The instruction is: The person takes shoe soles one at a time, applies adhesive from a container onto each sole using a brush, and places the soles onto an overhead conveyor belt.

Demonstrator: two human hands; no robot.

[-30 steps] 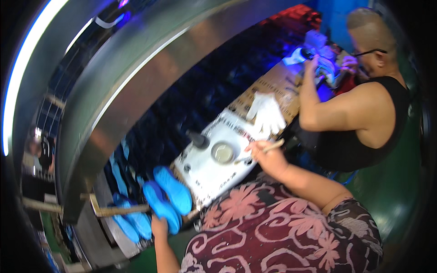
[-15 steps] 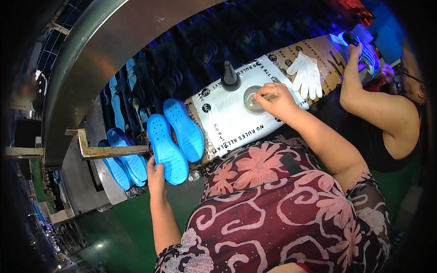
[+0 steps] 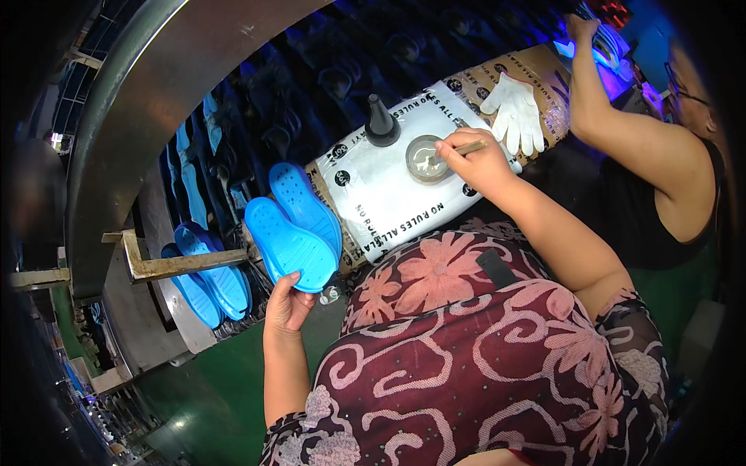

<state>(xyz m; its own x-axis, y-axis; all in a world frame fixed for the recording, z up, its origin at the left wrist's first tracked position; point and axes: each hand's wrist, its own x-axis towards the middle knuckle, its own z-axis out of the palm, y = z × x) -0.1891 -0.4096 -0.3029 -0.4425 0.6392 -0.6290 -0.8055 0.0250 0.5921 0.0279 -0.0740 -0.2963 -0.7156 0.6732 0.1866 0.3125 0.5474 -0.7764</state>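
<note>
At far left, has two shiny blue shoe soles near a worn wooden bar. Grips the near end of a bright blue sole with little holes in the left hand. Next, has a black cone on a white plastic sheet. Pinches a thin wooden stick at a round see-through bowl with the right hand.

A maroon garment was worn, patterned with pink flowers and curling pale vines. Its short, darker sleeves were decorated with paler blossoms. A dark rectangle, possibly a patch, was seen in front. The hands were left bare.
</note>
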